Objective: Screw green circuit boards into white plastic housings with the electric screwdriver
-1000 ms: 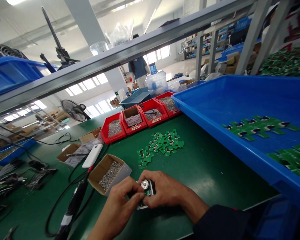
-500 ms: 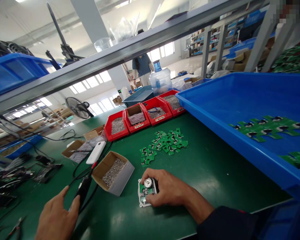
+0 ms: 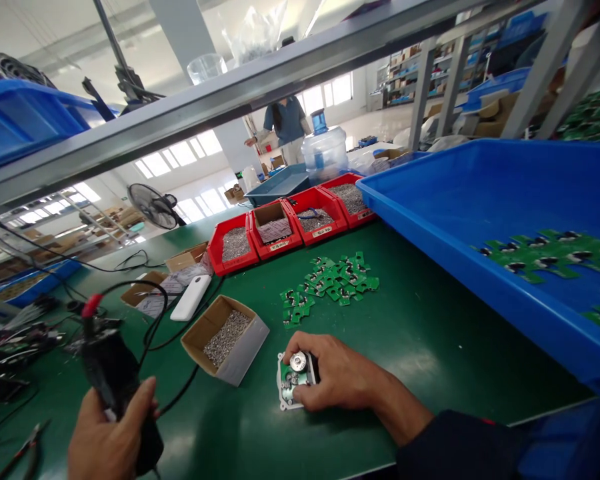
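My left hand (image 3: 107, 427) is wrapped round a black corded electric screwdriver (image 3: 113, 373), raised at the lower left. Its red cable end (image 3: 92, 305) points up; its lower end is partly hidden. My right hand (image 3: 337, 373) grips a small white housing (image 3: 281, 393) on the green table, thumb and fingers on its right side. Inside the housing show a green circuit board and a round silver metal part (image 3: 298, 361). Between the hands stands an open cardboard box (image 3: 250, 353) of small metal screws. Beyond my right hand lies a loose heap of green circuit boards (image 3: 335, 279).
Red bins (image 3: 275, 247) of small parts line the table's back. A large blue tray (image 3: 430, 240) with boards occupies the right. Pliers (image 3: 30, 447), a white flat object (image 3: 191, 297) and cables lie left. A metal shelf beam (image 3: 220, 107) crosses above. A person (image 3: 285, 127) stands far behind.
My left hand has closed on the electric screwdriver and lifted it up and leftward off the table. My right hand stays on the housing. The view has shifted slightly.
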Demonstrator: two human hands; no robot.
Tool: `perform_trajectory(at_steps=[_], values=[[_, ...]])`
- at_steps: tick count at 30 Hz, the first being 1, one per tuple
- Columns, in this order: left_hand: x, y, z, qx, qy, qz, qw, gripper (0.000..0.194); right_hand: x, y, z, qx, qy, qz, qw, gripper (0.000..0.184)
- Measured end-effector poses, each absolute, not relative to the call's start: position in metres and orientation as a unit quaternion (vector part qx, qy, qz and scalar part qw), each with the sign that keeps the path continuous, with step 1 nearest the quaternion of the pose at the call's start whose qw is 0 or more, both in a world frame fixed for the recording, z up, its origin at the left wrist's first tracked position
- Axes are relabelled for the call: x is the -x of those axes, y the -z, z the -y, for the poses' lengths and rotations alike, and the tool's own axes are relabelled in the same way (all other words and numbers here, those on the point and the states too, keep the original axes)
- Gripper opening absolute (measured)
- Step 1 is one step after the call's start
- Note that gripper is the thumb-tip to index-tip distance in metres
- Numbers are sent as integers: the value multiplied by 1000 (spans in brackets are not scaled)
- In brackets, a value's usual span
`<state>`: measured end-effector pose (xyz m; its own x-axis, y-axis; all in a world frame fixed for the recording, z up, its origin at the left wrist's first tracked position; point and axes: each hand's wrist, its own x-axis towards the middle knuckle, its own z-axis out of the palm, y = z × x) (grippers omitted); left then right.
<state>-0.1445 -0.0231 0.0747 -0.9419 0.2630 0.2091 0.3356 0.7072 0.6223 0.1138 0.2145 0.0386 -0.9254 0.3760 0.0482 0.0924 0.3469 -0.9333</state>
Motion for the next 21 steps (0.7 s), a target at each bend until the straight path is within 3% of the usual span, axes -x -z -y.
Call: perform_trajectory(at_steps=[3, 5, 8, 14, 21], values=[[101, -109, -10, 232, 701, 667, -101, 54, -113, -38, -214, 150, -551, 810, 131, 42], [73, -127, -32, 254, 777, 539, -204, 51, -113, -37, -213, 150, -555, 808, 130, 41], [44, -143, -63, 282, 798, 460, -269, 57, -113, -36, -213, 145, -562, 804, 130, 41], [20, -147, -97, 392, 773, 454, -205, 54, -113, -39, -214, 150, -565, 802, 124, 40], [6, -133, -100, 397, 765, 456, -221, 51, -112, -38, -213, 154, -561, 803, 132, 38]])
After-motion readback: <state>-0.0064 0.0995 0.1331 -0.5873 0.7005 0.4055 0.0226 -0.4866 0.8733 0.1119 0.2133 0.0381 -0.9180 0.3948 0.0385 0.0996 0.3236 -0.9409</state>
